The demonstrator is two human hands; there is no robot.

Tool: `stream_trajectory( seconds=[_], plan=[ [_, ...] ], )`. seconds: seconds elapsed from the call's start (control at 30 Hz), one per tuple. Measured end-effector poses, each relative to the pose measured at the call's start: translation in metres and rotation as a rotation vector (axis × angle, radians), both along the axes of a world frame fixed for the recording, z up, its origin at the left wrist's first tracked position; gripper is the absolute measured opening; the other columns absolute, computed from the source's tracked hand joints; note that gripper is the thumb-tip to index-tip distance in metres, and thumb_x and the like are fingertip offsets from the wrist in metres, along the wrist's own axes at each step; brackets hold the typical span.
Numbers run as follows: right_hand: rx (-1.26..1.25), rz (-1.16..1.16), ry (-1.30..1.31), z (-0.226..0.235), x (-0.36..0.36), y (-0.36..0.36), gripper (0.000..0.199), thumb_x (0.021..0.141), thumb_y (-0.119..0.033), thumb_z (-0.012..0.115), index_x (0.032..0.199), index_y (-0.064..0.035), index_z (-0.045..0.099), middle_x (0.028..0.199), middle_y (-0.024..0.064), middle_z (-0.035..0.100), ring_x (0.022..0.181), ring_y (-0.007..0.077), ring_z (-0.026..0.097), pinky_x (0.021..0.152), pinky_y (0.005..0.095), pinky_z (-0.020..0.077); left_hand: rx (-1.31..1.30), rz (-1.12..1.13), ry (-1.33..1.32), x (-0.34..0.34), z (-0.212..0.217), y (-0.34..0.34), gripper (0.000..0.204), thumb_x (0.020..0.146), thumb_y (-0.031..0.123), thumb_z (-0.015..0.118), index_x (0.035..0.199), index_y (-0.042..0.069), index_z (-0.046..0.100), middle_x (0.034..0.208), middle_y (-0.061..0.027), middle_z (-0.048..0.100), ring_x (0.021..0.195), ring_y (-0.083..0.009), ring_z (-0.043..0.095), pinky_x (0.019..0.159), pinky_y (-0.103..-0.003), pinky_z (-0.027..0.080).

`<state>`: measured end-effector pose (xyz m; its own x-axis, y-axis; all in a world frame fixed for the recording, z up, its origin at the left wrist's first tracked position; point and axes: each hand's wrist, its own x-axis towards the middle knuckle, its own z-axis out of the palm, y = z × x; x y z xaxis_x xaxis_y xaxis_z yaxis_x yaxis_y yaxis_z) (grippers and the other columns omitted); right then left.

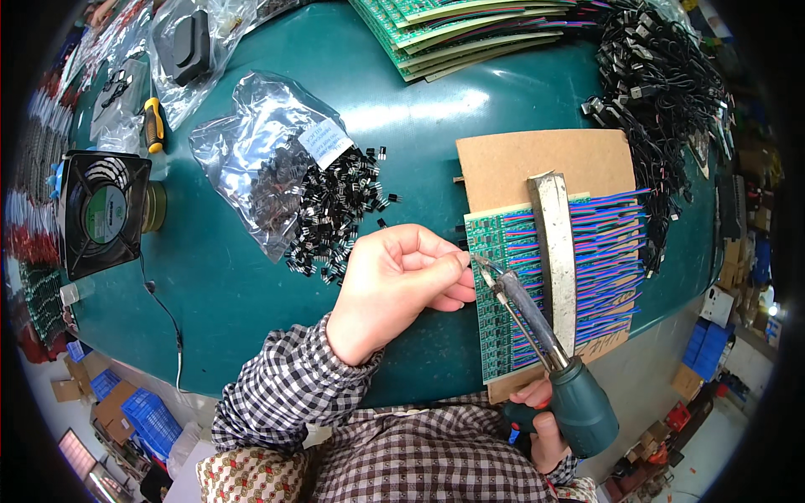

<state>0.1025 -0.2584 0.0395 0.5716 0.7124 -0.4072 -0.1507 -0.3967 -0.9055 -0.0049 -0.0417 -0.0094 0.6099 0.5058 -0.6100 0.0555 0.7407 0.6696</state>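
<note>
Left hand (402, 281) pinches thumb to fingers by the left edge of the green circuit panel (495, 339); can't tell if it holds a part. Right hand (547, 436) grips the soldering gun (587, 411), tip at that edge. Thin red-blue wires (599, 243) already run off the panel's right; glossy black components (340, 197) heaped left of it look unused. Scuffed metal bar (553, 260) crosses the wires; smooth brown cardboard (545, 159) underneath.

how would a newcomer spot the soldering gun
On the green table, find the brown sheet at the right. Across the circuit boards on it slants the soldering gun, gripped in the right hand. Unlike the bare metal bar beside it, it has a dark green body and narrow tip.
</note>
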Motion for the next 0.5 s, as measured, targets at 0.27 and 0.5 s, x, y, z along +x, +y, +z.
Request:
stream_trajectory(
  seconds=[0.27,0.5],
  plan=[
    [-0.007,0.025,-0.012,0.002,-0.001,0.004,0.043,0.077,-0.032,0.057,0.093,0.0054,0.045,0.077,0.0118,0.049,0.075,0.0226,0.052,0.07,0.0359,0.0476,0.004,-0.003,0.006,0.0,0.002,0.001,0.014,0.082,0.01,0.055,0.085,-0.004,0.055,0.077,-0.0129,0.062,0.066,-0.0167,0.063,0.057,-0.023,0.051],
    [0.09,-0.001,-0.011,-0.01,0.003,-0.013,0.047,0.076,-0.036,0.057,0.092,0.0058,0.044,0.071,0.0091,0.046,0.071,0.0207,0.051,0.066,0.0342,0.0487,-0.018,0.003,0.006,0.0,0.002,0.0,0.014,0.082,0.01,0.055,0.084,-0.004,0.055,0.076,-0.0127,0.062,0.066,-0.0167,0.063,0.057,-0.023,0.051]
  ],
)
